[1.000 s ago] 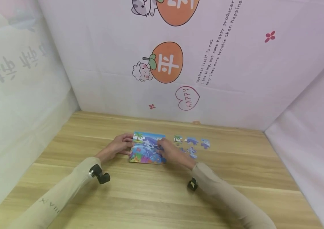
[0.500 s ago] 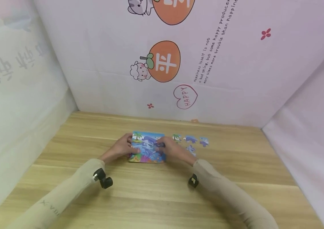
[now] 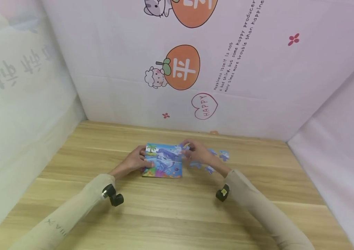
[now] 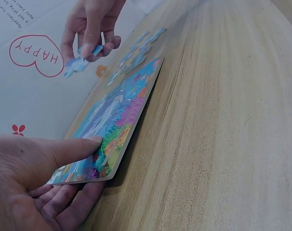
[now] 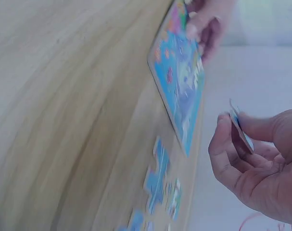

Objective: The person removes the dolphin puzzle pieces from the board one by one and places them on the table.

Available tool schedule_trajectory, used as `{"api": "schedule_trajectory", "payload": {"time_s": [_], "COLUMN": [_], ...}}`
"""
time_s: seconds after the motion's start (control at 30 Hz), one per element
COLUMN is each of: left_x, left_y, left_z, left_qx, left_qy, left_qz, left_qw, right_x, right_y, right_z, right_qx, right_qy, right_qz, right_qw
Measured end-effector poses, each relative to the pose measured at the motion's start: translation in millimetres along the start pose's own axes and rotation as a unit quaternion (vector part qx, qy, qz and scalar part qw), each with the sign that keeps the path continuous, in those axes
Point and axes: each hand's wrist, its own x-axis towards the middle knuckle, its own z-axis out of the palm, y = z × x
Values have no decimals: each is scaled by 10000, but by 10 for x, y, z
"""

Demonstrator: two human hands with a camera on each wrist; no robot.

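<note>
My left hand [image 3: 134, 159] grips the left edge of a dolphin jigsaw puzzle board [image 3: 164, 170], thumb on the picture and fingers beneath it. In the left wrist view, that near end of the board [image 4: 121, 127] is tilted up off the table. By the board's upper right corner, my right hand [image 3: 197, 152] pinches a blue jigsaw piece [image 4: 77, 67] between thumb and fingers, raised above the table. The right wrist view shows the brown backing of the held piece [image 5: 239, 139]; its picture side is mostly hidden there.
Several loose jigsaw pieces lie right of the board, among them a dolphin piece [image 3: 224, 155] and a blue one [image 3: 209, 169]. The wooden table [image 3: 164, 215] meets a printed white cloth wall [image 3: 117, 97] close behind the board.
My right hand has left the board's right side, moving right and away from me, with a jigsaw piece now visible in its fingers. My left thumb has come onto the board's picture.
</note>
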Motion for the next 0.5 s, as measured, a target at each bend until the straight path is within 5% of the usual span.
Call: {"api": "schedule_trajectory", "payload": {"time_s": [0.13,0.3,0.5], "left_x": [9,38,55], "left_y": [-38,-68,-49], "left_z": [-20,-44,-60], "left_qx": [-228,-594,-541], "left_qy": [-72,-149,-89], "left_qz": [46,-295,-529], "left_qw": [9997,9977,9971], "right_x": [-125,-342,-616], "right_y": [86,254,480], "right_z": [-161,-373,-639], "right_qx": [63,-145,431], "right_qy": [16,262,825], "right_qz": [64,411,794], "right_qw": [10000,9987,9925]}}
